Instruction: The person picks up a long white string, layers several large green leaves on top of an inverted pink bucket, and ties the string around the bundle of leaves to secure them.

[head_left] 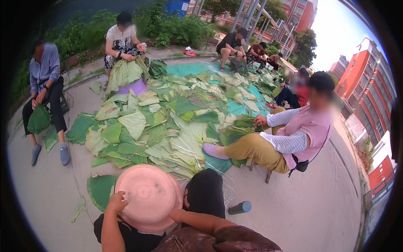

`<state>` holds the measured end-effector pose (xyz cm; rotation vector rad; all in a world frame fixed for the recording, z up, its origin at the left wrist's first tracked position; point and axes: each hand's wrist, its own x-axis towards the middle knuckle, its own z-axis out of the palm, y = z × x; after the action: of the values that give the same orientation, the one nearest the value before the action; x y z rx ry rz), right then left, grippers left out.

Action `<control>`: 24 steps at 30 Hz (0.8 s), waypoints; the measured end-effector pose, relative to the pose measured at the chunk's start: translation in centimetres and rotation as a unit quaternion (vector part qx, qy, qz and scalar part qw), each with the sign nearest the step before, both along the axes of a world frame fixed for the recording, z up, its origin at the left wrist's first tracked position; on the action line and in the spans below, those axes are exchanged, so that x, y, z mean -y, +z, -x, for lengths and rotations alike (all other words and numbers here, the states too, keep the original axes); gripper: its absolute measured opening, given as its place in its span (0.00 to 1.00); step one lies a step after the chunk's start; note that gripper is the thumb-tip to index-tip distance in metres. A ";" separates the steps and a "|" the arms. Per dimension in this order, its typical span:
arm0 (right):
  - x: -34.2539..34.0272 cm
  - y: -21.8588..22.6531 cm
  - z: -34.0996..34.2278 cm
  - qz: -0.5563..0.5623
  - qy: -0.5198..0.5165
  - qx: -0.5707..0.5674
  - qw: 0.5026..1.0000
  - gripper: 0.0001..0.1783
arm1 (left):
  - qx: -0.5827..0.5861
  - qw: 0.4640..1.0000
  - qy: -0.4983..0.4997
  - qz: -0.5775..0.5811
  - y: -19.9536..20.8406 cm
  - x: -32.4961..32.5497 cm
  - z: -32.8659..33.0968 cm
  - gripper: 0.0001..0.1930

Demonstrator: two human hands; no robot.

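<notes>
An upturned round pink basin (147,197) rests in front of me, bottom side up, over my lap. My left hand (117,201) curls over its left rim and grips it. My right forearm reaches in from the lower right, and my right hand (175,214) meets the basin's right rim, its fingers hidden beneath the edge. My black-clad knee (205,193) sticks up just right of the basin. A large green leaf (100,189) lies flat on the ground under the basin's left side.
A big heap of green lotus leaves (168,117) covers a teal sheet (189,69) ahead. Several people sit around it on low stools, one in pink (306,130) close on the right. A dark cylindrical bottle (240,207) lies on the concrete by my right knee.
</notes>
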<state>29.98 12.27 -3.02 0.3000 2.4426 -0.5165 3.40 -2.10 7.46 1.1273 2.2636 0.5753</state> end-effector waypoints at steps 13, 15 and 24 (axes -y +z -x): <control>-0.1 1.9 -0.9 0.010 -0.026 0.006 1.000 0.11 | -0.007 0.999 -0.017 -0.049 -1.6 -0.5 -0.2 0.25; 0.0 1.9 -0.8 0.014 -0.024 0.006 1.000 0.11 | -0.023 0.998 -0.027 -0.058 -1.9 -0.2 -0.1 0.25; -0.3 0.6 -0.1 0.015 0.010 -0.027 0.999 0.12 | -0.006 1.000 -0.010 -0.001 -0.2 -0.4 -0.1 0.25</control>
<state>30.04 12.52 -2.37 0.2514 2.4842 -0.5582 3.47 -1.69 7.27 1.1567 2.2600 0.5643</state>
